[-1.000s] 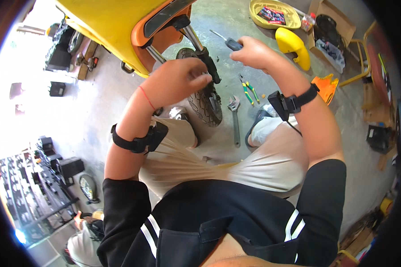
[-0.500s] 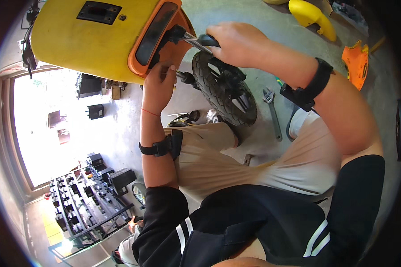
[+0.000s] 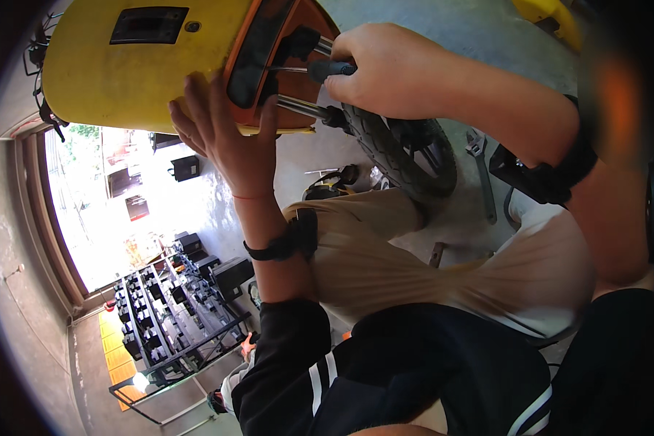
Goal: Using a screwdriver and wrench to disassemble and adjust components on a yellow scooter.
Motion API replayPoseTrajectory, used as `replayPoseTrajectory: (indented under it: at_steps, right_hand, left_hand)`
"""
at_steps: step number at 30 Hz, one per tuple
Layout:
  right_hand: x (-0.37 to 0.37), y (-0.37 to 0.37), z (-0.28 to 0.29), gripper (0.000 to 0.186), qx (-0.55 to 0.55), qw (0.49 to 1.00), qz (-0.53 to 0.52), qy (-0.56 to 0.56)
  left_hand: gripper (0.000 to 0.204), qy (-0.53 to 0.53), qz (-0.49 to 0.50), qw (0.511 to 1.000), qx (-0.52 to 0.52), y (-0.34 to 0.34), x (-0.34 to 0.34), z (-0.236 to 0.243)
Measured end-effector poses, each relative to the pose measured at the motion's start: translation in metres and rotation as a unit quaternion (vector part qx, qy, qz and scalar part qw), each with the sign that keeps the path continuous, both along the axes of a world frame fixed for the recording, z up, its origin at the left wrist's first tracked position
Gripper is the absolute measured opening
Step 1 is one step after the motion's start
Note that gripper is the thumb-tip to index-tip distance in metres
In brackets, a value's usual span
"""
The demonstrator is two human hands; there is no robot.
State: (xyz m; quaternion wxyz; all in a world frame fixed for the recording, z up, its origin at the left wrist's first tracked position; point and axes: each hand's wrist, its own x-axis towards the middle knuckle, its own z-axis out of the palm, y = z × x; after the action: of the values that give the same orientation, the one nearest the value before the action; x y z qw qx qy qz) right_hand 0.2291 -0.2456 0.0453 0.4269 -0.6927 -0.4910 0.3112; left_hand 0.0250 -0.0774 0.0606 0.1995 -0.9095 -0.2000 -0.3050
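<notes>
The left hand (image 3: 229, 142), fingers spread, rests against a curved yellow shell (image 3: 160, 73) with orange trim at ten o'clock. The right hand (image 3: 378, 69) closes its fingers around a dark-handled, thin-shafted screwdriver (image 3: 323, 70) at twelve o'clock, pointing toward nine. A grey metal adjustable wrench (image 3: 485, 178) lies between two and three.

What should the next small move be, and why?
Perhaps hold the screwdriver steady and check its tip: the right hand grips the handle, the shaft points toward the orange panel, and the left hand spreads over the edge of the yellow body, but I cannot tell whether the tip is seated.
</notes>
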Motion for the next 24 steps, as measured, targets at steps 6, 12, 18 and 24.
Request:
replayPoseTrajectory:
  at_steps: [6,12,18,24]
  right_hand:
    - [-0.001,0.005,0.001,0.036,-0.009,0.998,0.045,-0.043]
    - [0.003,0.003,0.004,0.036,-0.033,0.999,0.008,0.031]
    - [0.018,0.003,-0.002,0.043,0.015,0.998,0.015,0.065]
    - [0.03,0.015,-0.013,0.04,0.046,0.958,-0.113,0.258]
  left_hand:
    - [0.069,0.001,-0.011,0.999,0.04,0.009,0.004,-0.011]
    - [0.054,-0.011,0.002,0.997,0.081,0.011,0.011,-0.011]
    - [0.049,-0.03,-0.018,0.998,0.053,0.008,0.014,-0.011]
    - [0.045,-0.027,-0.026,0.999,0.026,0.009,0.013,-0.009]
